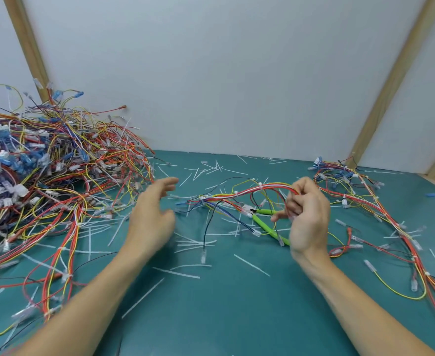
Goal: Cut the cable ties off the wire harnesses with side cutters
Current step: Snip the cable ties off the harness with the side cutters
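Observation:
My right hand (307, 217) grips one end of a wire harness (247, 192), a bundle of red, yellow and white wires arching left over the green mat. White cable ties still ring this bundle. The green-handled side cutters (267, 224) lie on the mat just below the harness, partly behind my right hand. Nothing is in my left hand (153, 214), which hovers above the mat with fingers spread, left of the harness end.
A big tangled pile of harnesses (44, 176) fills the left side. A smaller spread of harnesses (380, 214) lies at the right. Several cut white tie pieces (177, 273) litter the green mat (224, 317). A white wall with wooden posts stands behind.

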`<state>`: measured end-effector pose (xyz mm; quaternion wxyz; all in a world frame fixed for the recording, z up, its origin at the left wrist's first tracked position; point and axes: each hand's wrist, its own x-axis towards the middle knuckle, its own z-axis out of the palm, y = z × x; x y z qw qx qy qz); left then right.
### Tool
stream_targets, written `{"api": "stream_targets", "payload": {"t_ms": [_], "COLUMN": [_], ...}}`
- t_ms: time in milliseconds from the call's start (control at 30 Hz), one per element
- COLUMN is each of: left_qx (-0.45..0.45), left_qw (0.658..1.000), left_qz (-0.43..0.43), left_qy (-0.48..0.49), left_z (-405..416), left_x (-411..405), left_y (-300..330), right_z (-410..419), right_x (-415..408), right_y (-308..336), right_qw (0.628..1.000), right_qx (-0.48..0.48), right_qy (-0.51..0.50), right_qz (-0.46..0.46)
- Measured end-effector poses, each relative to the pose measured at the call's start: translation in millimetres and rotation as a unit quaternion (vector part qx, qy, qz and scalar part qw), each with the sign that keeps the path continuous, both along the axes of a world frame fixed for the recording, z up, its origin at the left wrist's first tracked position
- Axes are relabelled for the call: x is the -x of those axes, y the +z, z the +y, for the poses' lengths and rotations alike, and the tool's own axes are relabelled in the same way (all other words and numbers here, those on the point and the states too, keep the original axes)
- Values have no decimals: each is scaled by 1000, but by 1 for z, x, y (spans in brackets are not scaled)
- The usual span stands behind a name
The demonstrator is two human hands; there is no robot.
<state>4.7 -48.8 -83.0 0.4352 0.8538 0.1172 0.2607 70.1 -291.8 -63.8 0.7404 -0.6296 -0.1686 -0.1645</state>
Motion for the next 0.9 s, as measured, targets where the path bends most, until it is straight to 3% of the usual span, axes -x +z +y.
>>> {"api": "stream_targets", "payload": {"t_ms": [167,333,433,533,600,667,767,833,900], "left_qx": [-189,-264,-291,-297,-305,-304,-255,-209,-146], "left_qw": [973,961,955,951,947,945,957,965,976], "left_qz": [17,-9,-52,-56,-66,-71,-91,-117,-126], "left_qy": [-128,-76,-39,-59,-80,-95,-109,-110,-97], "left_z": [-16,-11,-7,-16,-23,-26,-26,-26,-24], "left_x": [3,2,2,3,4,5,5,4,4], "left_y": [-11,-6,-1,0,-1,-2,0,0,0], "right_z": [-5,-5,-5,17,34,41,35,28,23], "right_x": [-8,-12,-2,23,37,39,32,25,18], "right_y": [-7,-14,-4,0,-7,-15,-14,-16,-15], "right_qw": [998,948,925,874,826,802,825,876,940], "right_qx": [58,285,278,324,422,491,486,423,312], "right_qy": [9,-135,-204,-115,-81,-84,-64,-4,64], "right_qz": [39,35,-160,-345,-365,-329,-279,-230,-125]}}
